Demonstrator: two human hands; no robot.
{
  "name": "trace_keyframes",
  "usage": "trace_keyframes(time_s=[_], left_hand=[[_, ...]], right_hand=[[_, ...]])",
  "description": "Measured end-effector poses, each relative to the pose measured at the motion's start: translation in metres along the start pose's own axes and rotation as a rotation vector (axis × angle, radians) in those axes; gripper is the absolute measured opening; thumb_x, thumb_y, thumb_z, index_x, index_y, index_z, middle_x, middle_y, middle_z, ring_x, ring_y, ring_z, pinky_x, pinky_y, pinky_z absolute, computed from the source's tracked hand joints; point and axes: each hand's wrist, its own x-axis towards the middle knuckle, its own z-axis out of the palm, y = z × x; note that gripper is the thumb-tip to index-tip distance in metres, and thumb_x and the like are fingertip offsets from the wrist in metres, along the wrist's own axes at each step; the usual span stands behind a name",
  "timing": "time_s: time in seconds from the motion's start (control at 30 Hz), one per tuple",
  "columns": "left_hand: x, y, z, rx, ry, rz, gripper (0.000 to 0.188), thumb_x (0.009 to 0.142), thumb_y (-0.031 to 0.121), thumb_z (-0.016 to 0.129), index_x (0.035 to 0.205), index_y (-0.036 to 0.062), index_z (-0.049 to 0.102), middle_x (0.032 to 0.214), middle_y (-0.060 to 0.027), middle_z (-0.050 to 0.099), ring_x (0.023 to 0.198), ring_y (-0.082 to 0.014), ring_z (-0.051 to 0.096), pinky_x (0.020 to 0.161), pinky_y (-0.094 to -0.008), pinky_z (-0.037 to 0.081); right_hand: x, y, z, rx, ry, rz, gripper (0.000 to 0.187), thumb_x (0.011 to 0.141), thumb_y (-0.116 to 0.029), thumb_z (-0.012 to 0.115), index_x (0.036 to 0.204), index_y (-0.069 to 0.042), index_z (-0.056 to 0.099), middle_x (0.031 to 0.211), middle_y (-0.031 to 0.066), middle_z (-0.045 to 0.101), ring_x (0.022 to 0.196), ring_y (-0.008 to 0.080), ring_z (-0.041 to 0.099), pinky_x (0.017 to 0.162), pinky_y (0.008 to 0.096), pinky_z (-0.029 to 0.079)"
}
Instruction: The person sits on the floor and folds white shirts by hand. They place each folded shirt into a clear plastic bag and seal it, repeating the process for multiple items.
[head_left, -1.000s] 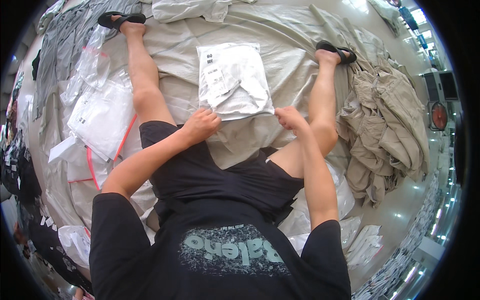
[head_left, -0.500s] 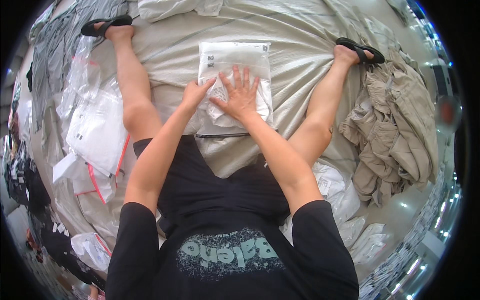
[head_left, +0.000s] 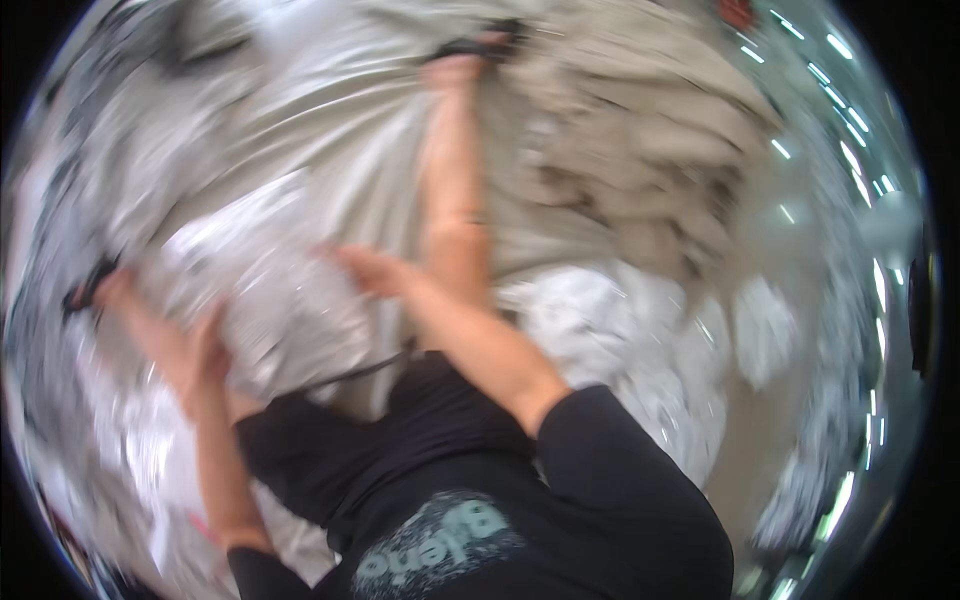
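Between my legs lies a white garment packed in a clear plastic bag point(head_left: 295, 320), smeared by motion. A dark strip runs along the bag's near edge. Beside the bag's left side is my left hand point(head_left: 200, 350), its thumb side toward the plastic. My right hand point(head_left: 375, 270) reaches in at the bag's right side, close to its upper corner. The fingers of both hands are too blurred to show whether they grip the plastic or only rest by it.
Beige cloth point(head_left: 350, 150) covers the floor in folds. A heap of tan garments point(head_left: 640, 150) lies at the far right, past my foot. White plastic-bagged items point(head_left: 620, 340) pile up by my right thigh. More white bags point(head_left: 150, 450) lie at my left side.
The view has swung to the right and blurred. My hands have parted from the top of the bag to its two sides. The bag looks more rounded.
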Motion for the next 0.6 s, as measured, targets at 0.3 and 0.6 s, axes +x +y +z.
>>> trace_keyframes(time_s=[0.3, 0.6], left_hand=[[-0.027, -0.016, 0.015, -0.324, -0.691, -0.661, 0.049, 0.113, 0.043, 0.058, 0.144, 0.0048, 0.06, 0.117, -0.0076, 0.063, 0.09, -0.0119, 0.068, 0.076, -0.0307, 0.06], [-0.002, -0.053, 0.032, -0.082, -0.688, -0.608, 0.031, 0.108, 0.031, 0.068, 0.128, 0.0075, 0.068, 0.091, 0.0021, 0.064, 0.083, -0.0113, 0.067, 0.073, -0.0268, 0.055]], right_hand=[[-0.227, -0.079, 0.067, -0.251, 0.611, -0.719, 0.034, 0.096, -0.018, 0.085, 0.12, 0.005, 0.078, 0.116, 0.0114, 0.08, 0.103, 0.0153, 0.073, 0.089, 0.0306, 0.06], [-0.524, -0.071, -0.067, 0.166, 1.538, -1.689, 0.049, 0.111, -0.04, 0.062, 0.139, 0.0, 0.061, 0.13, 0.0116, 0.069, 0.11, 0.0166, 0.067, 0.085, 0.0307, 0.055]])
